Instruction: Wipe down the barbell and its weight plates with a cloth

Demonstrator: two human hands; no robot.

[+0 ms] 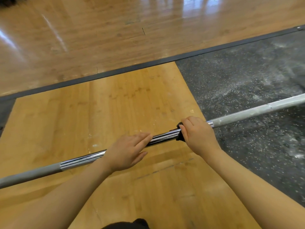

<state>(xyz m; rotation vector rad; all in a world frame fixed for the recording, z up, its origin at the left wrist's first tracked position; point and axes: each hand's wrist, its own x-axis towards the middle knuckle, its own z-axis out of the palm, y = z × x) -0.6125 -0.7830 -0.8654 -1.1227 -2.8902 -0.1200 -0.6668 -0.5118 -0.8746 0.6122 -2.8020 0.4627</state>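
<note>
While the bar lies across the floor, these lines run from left to right.

Progress: the wipe looks to be in hand on the smooth middle of the barbell point(165, 138); how much of the shaft is already clean I cannot tell. No weight plates are in view, so I judge they are left to do, along with the grey knurled stretches out to either side.

Barbell: it runs from lower left to upper right, passing under both hands, over the wooden platform point(115, 103) on the left and the speckled rubber mat point(247, 76) on the right.

Left hand point(127, 151): fingers point(143, 138) straight and close together, spread flat over the chrome section. It grips nothing; whether the fingertips touch the bar or hover just above it I cannot tell.

Cloth point(179, 131): a dark cloth, mostly hidden, showing only at the left edge of the right hand, wrapped on the bar.

Right hand point(196, 133): fingers curled over the bar, clasping the cloth around it, just right of the left fingertips.
</note>
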